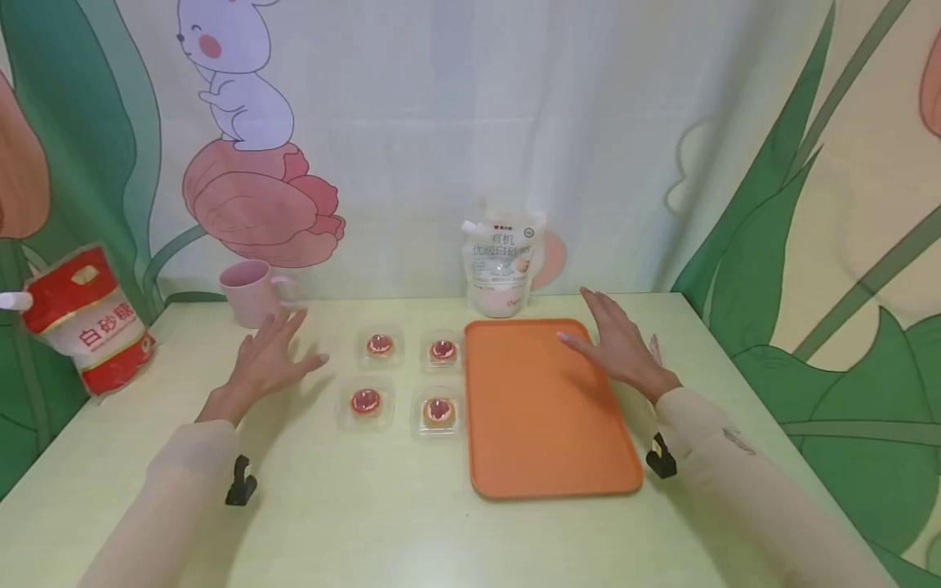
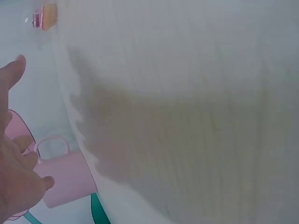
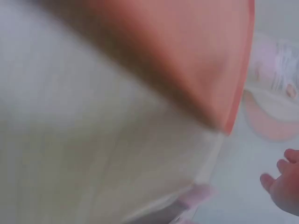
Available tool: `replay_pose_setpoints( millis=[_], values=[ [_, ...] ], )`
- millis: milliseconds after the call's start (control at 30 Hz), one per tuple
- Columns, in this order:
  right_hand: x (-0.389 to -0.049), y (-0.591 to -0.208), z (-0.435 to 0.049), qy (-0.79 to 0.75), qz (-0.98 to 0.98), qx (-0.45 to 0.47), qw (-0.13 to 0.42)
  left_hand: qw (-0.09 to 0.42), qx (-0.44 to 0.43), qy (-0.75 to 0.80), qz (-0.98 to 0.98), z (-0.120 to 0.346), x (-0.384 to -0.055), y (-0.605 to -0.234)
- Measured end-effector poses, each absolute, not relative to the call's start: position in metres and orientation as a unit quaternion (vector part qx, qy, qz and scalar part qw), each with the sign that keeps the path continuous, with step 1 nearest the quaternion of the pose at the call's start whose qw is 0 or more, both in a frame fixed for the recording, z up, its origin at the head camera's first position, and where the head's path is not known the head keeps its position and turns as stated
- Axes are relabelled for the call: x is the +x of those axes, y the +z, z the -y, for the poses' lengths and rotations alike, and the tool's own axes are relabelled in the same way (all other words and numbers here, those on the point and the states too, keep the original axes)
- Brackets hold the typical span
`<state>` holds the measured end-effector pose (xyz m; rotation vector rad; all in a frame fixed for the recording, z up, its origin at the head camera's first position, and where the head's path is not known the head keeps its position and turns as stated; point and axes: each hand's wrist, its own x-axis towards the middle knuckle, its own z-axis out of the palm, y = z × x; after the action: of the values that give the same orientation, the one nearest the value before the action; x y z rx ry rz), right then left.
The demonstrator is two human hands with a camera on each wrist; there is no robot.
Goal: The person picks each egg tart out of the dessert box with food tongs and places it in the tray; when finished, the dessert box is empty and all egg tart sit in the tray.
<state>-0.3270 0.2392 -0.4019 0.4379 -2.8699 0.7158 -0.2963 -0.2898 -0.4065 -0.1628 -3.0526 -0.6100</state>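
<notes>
At frame left we see the left hand (image 1: 265, 360) near the pink mug (image 1: 246, 296), at frame right the right hand (image 1: 622, 351) over the orange tray (image 1: 547, 433), all fingers (image 1: 604, 313) spread and empty

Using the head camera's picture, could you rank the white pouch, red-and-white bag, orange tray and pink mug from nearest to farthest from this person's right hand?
From the right hand:
1. Orange tray: just left, partly behind its fingers
2. White pouch: standing at the back
3. Pink mug: back left
4. Red-and-white bag: far left
</notes>
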Motion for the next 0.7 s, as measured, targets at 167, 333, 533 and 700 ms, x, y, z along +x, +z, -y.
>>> replay_pose_setpoints(
  millis=[167,333,533,700],
  values=[
    [-0.333,-0.395,-0.217,0.293,0.939,0.17,0.066,0.006,-0.082,-0.205,0.975,0.289,-0.301,-0.405],
    [-0.341,-0.389,-0.193,0.347,0.918,0.183,0.053,0.009,-0.121,-0.212,0.97,0.282,-0.309,-0.403],
    [-0.353,-0.378,-0.153,0.407,0.884,0.231,0.01,0.01,-0.148,-0.209,0.967,0.277,-0.319,-0.401],
    [-0.363,-0.371,-0.114,0.43,0.867,0.249,-0.027,-0.017,-0.163,-0.264,0.951,0.275,-0.326,-0.401]
  ],
)
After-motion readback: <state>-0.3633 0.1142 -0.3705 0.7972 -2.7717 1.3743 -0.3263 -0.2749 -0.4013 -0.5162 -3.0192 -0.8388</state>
